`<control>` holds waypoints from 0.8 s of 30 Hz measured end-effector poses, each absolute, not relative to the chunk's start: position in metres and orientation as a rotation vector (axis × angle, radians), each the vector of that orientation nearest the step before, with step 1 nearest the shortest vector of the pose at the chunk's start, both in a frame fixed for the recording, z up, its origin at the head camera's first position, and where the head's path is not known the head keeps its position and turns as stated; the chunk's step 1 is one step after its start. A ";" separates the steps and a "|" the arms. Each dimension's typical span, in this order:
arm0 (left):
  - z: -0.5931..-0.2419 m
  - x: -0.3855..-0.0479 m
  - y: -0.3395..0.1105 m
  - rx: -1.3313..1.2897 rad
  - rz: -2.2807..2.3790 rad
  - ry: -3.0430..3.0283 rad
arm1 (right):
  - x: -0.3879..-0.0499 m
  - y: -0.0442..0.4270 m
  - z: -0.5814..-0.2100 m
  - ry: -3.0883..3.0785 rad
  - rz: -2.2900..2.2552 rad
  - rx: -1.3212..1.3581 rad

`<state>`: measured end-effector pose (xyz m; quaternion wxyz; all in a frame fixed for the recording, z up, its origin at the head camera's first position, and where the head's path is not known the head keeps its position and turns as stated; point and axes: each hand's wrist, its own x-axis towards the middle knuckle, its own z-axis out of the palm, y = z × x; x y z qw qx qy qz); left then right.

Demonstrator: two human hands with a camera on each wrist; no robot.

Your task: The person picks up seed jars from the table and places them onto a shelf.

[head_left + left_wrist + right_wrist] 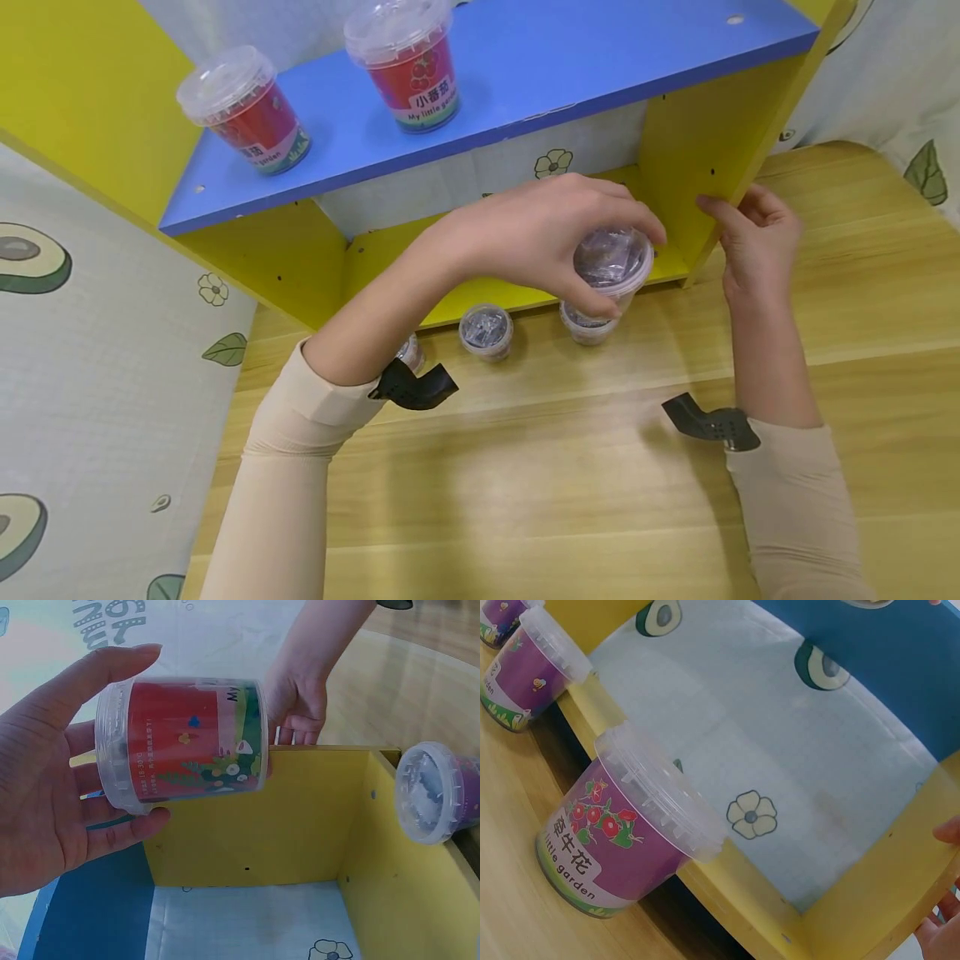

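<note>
My left hand (555, 233) holds a clear-lidded plastic tub (613, 260) by its lid end, in front of the lower opening of a yellow and blue shelf unit. In the left wrist view the tub's label (191, 742) is red with printed plants, and my left thumb and fingers curl about the lid. My right hand (761, 242) grips the front edge of the yellow right side panel (738, 150), thumb on the inner face and fingers on the outer. Just below the held tub stands a purple-labelled tub (588, 331) on the table, partly hidden by it in the head view.
Two more purple-labelled tubs, one in the middle (486, 332) and one by the left wrist (410, 354), stand along the unit's front. Two red-labelled tubs, left (258, 125) and right (412, 79), stand on the blue shelf (555, 58). The wooden table (525, 483) extends toward me.
</note>
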<state>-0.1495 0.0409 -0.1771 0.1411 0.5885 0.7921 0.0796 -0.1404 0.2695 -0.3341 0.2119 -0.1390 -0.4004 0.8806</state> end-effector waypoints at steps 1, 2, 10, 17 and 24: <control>-0.177 -0.150 0.041 1.718 0.249 2.283 | -0.140 0.270 -0.334 -1.115 2.445 -0.385; -0.177 -0.150 0.041 1.725 0.260 2.278 | -0.141 0.270 -0.334 -1.118 2.444 -0.381; -0.176 -0.151 0.043 1.733 0.252 2.265 | -0.141 0.269 -0.332 -1.108 2.446 -0.378; -0.161 -0.150 0.045 1.724 0.168 2.285 | -0.141 0.269 -0.332 -1.125 2.439 -0.392; -0.144 -0.152 0.045 1.705 0.152 2.304 | -0.141 0.269 -0.333 -1.125 2.433 -0.366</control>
